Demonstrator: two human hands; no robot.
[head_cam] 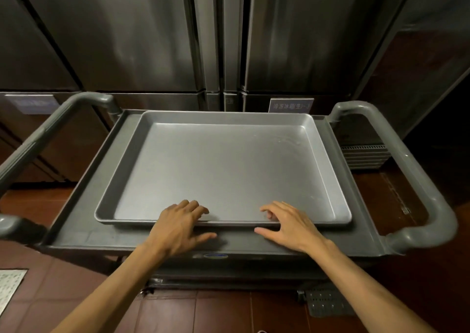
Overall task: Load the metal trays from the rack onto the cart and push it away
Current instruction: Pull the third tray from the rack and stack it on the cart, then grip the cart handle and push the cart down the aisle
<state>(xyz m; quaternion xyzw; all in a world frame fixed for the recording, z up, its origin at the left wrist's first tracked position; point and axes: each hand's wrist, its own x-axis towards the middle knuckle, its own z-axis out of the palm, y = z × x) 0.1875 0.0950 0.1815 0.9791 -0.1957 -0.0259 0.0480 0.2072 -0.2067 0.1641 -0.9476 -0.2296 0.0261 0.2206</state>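
The tray is filling most of the cart top, leaving narrow strips around it; handles are flanking both ends, steel doors standing close behind.

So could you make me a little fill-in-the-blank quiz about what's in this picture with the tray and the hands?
1. The metal tray lies on the top shelf of the grey ____.
2. The tray holds ____ inside it.
3. The left hand and right hand rest at the tray's ____ edge.
4. The floor is covered with reddish-brown ____.

Missing words: cart; nothing; near; tiles
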